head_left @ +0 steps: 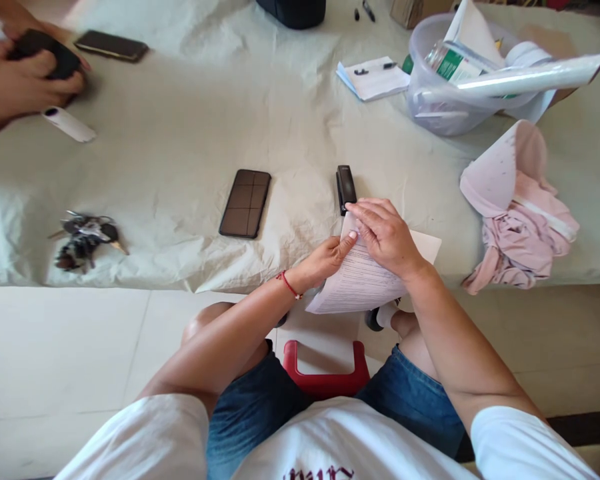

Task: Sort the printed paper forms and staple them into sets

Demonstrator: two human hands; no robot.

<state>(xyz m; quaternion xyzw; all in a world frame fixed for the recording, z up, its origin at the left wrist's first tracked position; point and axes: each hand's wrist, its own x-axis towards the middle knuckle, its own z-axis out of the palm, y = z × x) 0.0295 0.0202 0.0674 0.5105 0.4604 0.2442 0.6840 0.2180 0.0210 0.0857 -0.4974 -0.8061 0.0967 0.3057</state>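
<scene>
Printed paper sheets (365, 280) hang tilted over the table's front edge, their near edge curling down above my lap. My left hand (325, 259) grips them at the left side, thumb on top and the other fingers mostly hidden underneath. At the top corner, my right hand (384, 233) is closed on the sheets, its fingertips together and close to the stapler. The black stapler (347, 188) lies on the table just beyond that corner; whether a fingertip touches it I cannot tell.
A black phone (245, 203) and keys (87, 237) lie leftward. Rightward are pink cloth (525, 233), a filled plastic basin (445, 113) and a notepad (380, 80). Another person's hands (25, 80) hold a dark object near a second phone (111, 47). A red stool (325, 383) is below me.
</scene>
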